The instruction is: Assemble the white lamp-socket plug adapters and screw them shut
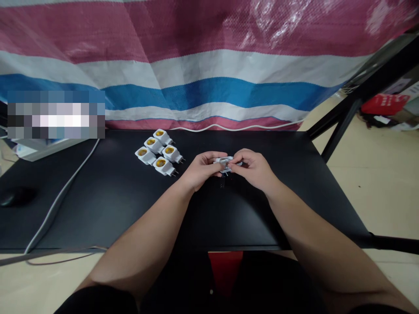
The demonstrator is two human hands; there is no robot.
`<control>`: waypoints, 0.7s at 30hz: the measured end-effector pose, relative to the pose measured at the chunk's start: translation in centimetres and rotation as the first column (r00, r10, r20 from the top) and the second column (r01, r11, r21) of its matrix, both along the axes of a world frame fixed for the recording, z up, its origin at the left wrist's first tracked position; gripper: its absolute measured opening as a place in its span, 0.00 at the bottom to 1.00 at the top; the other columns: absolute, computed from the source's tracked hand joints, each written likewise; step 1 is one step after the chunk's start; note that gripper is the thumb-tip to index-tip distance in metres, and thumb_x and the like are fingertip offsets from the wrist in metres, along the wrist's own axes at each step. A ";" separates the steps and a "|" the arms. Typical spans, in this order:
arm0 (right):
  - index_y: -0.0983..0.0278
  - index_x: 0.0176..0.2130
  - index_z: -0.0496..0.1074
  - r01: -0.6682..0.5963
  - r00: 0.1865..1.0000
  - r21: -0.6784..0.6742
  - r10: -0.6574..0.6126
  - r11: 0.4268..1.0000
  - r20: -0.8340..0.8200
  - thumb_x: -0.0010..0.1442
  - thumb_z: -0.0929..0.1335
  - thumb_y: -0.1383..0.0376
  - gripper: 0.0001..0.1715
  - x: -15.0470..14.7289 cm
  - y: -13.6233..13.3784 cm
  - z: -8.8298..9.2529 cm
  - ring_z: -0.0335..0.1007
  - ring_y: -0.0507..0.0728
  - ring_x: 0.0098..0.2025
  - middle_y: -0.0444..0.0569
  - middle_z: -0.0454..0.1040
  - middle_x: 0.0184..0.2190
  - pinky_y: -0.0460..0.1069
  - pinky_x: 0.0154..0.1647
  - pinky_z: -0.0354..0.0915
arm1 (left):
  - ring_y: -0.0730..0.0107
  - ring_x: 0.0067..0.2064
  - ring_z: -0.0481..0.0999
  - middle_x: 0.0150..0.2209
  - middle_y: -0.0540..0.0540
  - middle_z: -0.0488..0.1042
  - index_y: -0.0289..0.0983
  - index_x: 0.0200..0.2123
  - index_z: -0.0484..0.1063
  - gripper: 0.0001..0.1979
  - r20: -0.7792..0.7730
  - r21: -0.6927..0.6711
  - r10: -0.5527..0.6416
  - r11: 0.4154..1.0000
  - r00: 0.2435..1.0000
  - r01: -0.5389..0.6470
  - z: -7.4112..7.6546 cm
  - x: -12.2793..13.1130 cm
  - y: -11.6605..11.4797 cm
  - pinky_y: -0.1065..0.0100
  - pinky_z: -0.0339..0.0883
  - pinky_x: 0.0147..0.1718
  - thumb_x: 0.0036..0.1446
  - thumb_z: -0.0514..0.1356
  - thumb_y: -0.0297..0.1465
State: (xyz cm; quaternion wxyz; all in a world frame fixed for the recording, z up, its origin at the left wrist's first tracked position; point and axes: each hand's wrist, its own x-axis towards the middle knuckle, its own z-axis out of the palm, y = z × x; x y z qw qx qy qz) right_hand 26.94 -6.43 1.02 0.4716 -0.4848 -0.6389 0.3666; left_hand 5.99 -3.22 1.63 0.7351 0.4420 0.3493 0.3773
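My left hand (203, 169) is closed on a small white plug part (225, 162), thumb and fingers pinching its left side. From the right, my right hand (250, 168) pinches the same part, its fingertips pressed onto the top. Metal prongs point down from the part's near side; the fingers cover much of the rest. Just below it, a small faint patch (222, 182) shows on the table, too unclear to name. To the left of my hands lie several white plug-in lamp sockets (164, 166) with gold-coloured insides, grouped together with prongs pointing right.
The black table (131, 218) has a striped plastic sheet (196, 91) hanging behind it. A white cable (60, 196) crosses its left side near a black mouse (18, 197). At the back left stands a white object (49, 148), partly blurred out. Black metal bars (356, 93) rise at the right.
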 end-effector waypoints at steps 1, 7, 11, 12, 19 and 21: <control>0.59 0.33 0.79 -0.004 1.000 -0.005 0.004 1.000 0.002 0.58 0.80 0.57 0.11 0.1 0.0 0.0 0.76 0.56 0.35 0.47 0.75 0.37 0.56 0.40 0.73 | 0.70 0.36 0.83 0.41 0.41 0.86 0.34 0.47 0.85 0.21 0.001 0.010 -0.006 1.000 1.000 0.006 -0.1 0.0 0.0 0.73 0.75 0.31 0.48 0.80 0.28; 0.60 0.30 0.75 -0.021 1.000 -0.113 0.019 0.993 -0.025 0.54 0.81 0.56 0.16 0.4 -0.2 0.7 0.75 0.56 0.35 0.46 0.77 0.33 0.54 0.38 0.70 | 0.69 0.37 0.84 0.39 0.42 0.86 0.34 0.48 0.85 0.23 -0.027 0.041 -0.037 0.998 0.999 0.038 -0.2 0.2 -0.1 0.72 0.76 0.33 0.48 0.81 0.30; 0.61 0.28 0.71 -0.048 0.991 -0.222 0.018 0.974 -0.135 0.49 0.83 0.57 0.22 0.3 -0.2 1.2 0.74 0.55 0.34 0.44 0.78 0.31 0.52 0.39 0.70 | 0.69 0.37 0.84 0.39 0.42 0.86 0.34 0.48 0.85 0.22 -0.014 0.052 -0.052 0.997 0.999 0.053 -0.2 0.2 -0.2 0.72 0.76 0.33 0.48 0.80 0.30; 0.61 0.29 0.71 -0.070 0.983 -0.265 0.021 0.962 -0.182 0.48 0.84 0.58 0.22 0.3 -0.2 1.3 0.74 0.54 0.34 0.43 0.77 0.31 0.52 0.39 0.70 | 0.69 0.37 0.84 0.39 0.42 0.86 0.34 0.48 0.85 0.22 -0.005 0.054 -0.061 0.997 0.998 0.061 -0.1 0.2 -0.2 0.72 0.76 0.33 0.48 0.80 0.30; 0.61 0.32 0.70 -0.277 0.897 -0.436 0.068 0.856 -0.437 0.48 0.85 0.60 0.25 0.3 -0.4 1.9 0.76 0.53 0.35 0.42 0.78 0.31 0.51 0.41 0.73 | 0.68 0.38 0.85 0.42 0.42 0.86 0.35 0.48 0.85 0.22 0.019 0.045 -0.137 0.990 0.990 0.136 0.1 0.0 -0.3 0.72 0.77 0.34 0.49 0.80 0.31; 0.61 0.32 0.71 -0.295 0.880 -0.442 0.060 0.848 -0.471 0.48 0.86 0.60 0.25 0.2 -0.5 1.9 0.76 0.52 0.36 0.41 0.78 0.31 0.50 0.42 0.73 | 0.68 0.39 0.85 0.42 0.42 0.86 0.35 0.49 0.85 0.23 0.035 0.033 -0.145 0.989 0.989 0.144 0.0 -0.1 -0.2 0.72 0.77 0.35 0.49 0.80 0.31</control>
